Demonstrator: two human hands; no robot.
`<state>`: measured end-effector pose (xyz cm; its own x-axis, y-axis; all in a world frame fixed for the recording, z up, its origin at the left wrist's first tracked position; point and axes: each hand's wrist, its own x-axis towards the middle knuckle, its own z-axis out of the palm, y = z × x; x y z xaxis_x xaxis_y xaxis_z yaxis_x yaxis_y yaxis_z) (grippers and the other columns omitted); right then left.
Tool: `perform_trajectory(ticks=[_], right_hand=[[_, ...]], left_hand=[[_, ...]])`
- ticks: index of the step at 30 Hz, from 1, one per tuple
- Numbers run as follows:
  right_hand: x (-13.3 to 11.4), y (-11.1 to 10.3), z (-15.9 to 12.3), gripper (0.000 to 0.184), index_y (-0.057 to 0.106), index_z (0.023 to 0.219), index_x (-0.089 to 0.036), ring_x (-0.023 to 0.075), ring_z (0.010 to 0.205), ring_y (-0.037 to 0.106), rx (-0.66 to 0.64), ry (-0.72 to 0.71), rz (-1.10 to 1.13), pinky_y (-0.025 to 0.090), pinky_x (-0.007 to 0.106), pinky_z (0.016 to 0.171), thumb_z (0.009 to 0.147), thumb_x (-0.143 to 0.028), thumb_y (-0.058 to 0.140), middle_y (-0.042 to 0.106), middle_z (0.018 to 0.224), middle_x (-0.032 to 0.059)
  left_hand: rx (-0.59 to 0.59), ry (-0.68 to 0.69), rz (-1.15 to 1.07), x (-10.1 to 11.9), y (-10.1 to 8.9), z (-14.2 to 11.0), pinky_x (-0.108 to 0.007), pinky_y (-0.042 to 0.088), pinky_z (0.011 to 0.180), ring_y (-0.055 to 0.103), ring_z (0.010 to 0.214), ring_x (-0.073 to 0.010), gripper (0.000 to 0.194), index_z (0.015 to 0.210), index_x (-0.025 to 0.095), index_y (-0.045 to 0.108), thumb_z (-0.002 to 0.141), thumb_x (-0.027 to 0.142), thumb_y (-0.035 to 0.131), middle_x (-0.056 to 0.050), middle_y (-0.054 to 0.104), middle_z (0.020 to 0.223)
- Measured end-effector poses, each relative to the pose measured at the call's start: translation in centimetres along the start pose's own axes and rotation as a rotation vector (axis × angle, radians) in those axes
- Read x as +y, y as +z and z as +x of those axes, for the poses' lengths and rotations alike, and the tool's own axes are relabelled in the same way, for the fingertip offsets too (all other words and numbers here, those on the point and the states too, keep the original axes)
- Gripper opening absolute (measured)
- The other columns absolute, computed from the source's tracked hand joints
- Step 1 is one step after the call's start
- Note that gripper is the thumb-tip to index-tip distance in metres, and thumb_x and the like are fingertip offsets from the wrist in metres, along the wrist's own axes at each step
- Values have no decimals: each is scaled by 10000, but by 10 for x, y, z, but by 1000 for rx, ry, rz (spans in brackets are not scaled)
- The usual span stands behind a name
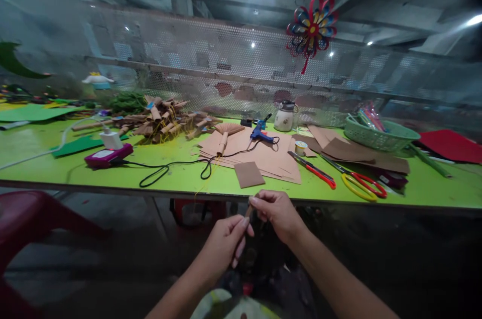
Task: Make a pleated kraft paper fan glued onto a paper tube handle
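Observation:
In front of the table edge, my left hand point(230, 239) and my right hand point(276, 212) pinch a small narrow strip of brown paper point(249, 210) between thumbs and fingers. The fingers cover most of the strip. Just beyond lies a square of brown paper point(249, 175) on larger sheets of tan paper point(271, 161). A blue glue gun point(262, 133) rests on those sheets, its black cord trailing left. Left of it sits a pleated paper fan with a rolled handle point(223, 139) and yellow thread.
On the green table point(181, 178) are a purple power socket point(109, 155), a heap of rolled paper pieces point(161, 119), a red-handled cutter point(314, 170), scissors point(361, 184), a jug point(285, 117) and a green basket point(380, 134). A red stool point(33, 218) stands at left.

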<state>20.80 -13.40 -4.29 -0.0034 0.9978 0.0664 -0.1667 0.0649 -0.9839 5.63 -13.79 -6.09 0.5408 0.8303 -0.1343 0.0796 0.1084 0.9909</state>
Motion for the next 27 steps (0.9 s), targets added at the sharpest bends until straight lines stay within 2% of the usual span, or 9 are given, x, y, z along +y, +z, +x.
perform_trajectory(ticks=[4, 6, 8, 10, 12, 14, 17, 21, 27], right_hand=[[-9, -8, 11, 332, 583, 585, -133, 57, 392, 352, 49, 1, -45, 241, 208, 379, 693, -425, 702, 472, 492, -40], [-16, -17, 23, 340, 583, 603, -141, 71, 414, 376, 133, -84, -117, 281, 216, 393, 750, -443, 638, 485, 515, -31], [-22, -28, 37, 301, 603, 635, -145, 95, 470, 423, 195, -238, -329, 339, 234, 447, 789, -404, 599, 512, 548, -13], [-25, -39, 53, 227, 641, 685, -144, 131, 582, 496, 125, -394, -654, 402, 263, 548, 804, -331, 589, 567, 637, 25], [-27, -49, 70, 171, 679, 802, -149, 183, 765, 541, -28, -501, -961, 438, 305, 686, 812, -289, 581, 612, 797, 78], [-29, -54, 87, 233, 668, 989, -159, 228, 932, 515, -178, -538, -1179, 429, 350, 802, 825, -294, 569, 608, 953, 115], [-36, -56, 114, 446, 574, 1180, -145, 270, 1018, 467, -374, -469, -1375, 409, 381, 846, 800, -377, 600, 584, 1052, 144], [-45, -52, 148, 538, 594, 1103, -140, 276, 959, 484, -577, -369, -1489, 414, 337, 765, 700, -486, 672, 579, 1010, 138], [-41, -53, 172, 505, 599, 957, -153, 181, 728, 513, -659, -191, -1366, 363, 238, 573, 600, -484, 733, 589, 843, 46]], left_hand=[[-21, 62, 62, -2, -13, 0, -175, 221, 347, 300, 293, -64, 395, 874, 156, 549, 866, 522, 400, 98, 372, 378], [17, 108, 155, 6, -30, 4, -179, 247, 371, 331, 316, -70, 398, 884, 151, 560, 869, 512, 393, 94, 375, 383], [78, 151, 266, 21, -53, 15, -189, 283, 397, 384, 345, -85, 395, 928, 151, 572, 872, 492, 382, 79, 421, 410], [149, 185, 436, 42, -76, 33, -208, 309, 414, 430, 362, -115, 382, 1012, 154, 569, 874, 447, 368, 67, 466, 410], [259, 291, 694, 65, -94, 58, -223, 351, 485, 492, 441, -133, 319, 951, 157, 606, 855, 381, 401, 32, 549, 465], [282, 391, 916, 87, -107, 90, -236, 370, 555, 548, 553, -150, 298, 834, 167, 640, 841, 351, 406, -12, 637, 598], [349, 416, 1196, 107, -116, 144, -246, 365, 592, 585, 686, -182, 310, 782, 175, 670, 825, 346, 415, -56, 684, 756], [375, 366, 1254, 109, -122, 202, -249, 357, 575, 587, 662, -192, 285, 743, 164, 685, 798, 303, 443, -72, 683, 707], [404, 335, 1309, 88, -126, 227, -273, 402, 610, 601, 686, -212, 311, 801, 147, 686, 818, 347, 448, -108, 680, 770]])
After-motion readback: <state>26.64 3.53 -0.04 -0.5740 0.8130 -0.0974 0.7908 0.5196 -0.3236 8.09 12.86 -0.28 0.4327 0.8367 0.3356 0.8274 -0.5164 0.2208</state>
